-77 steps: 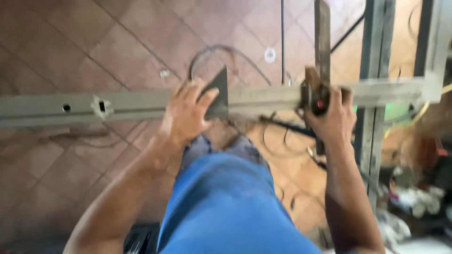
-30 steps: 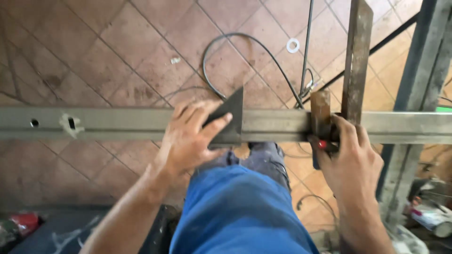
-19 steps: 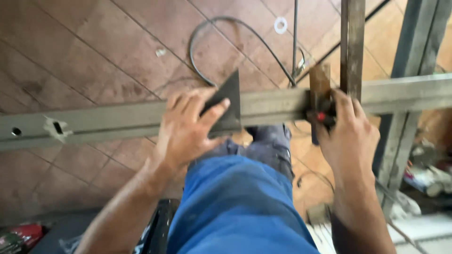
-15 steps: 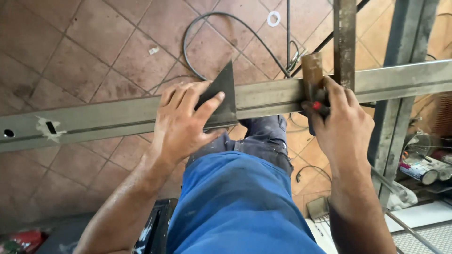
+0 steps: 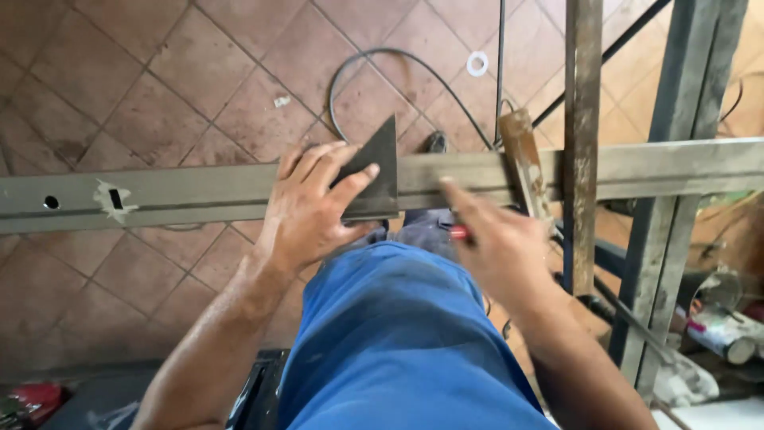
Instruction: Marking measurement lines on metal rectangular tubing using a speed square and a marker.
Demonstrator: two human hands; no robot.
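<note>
Steel channel bar (image 5: pixel 199 195) spans view horizontally above tiled floor (image 5: pixel 159 87). Left hand (image 5: pixel 314 207) spread flat, fingers pressing dark triangular square (image 5: pixel 378 171) against bar's face. Right hand (image 5: pixel 497 247) blurred, just right of square, index finger extended toward bar, closed around red-tipped marker (image 5: pixel 459 232). Rusty clamp (image 5: pixel 521 163) near upright post (image 5: pixel 582 143). Black cable (image 5: pixel 382 64) loops on floor.
</note>
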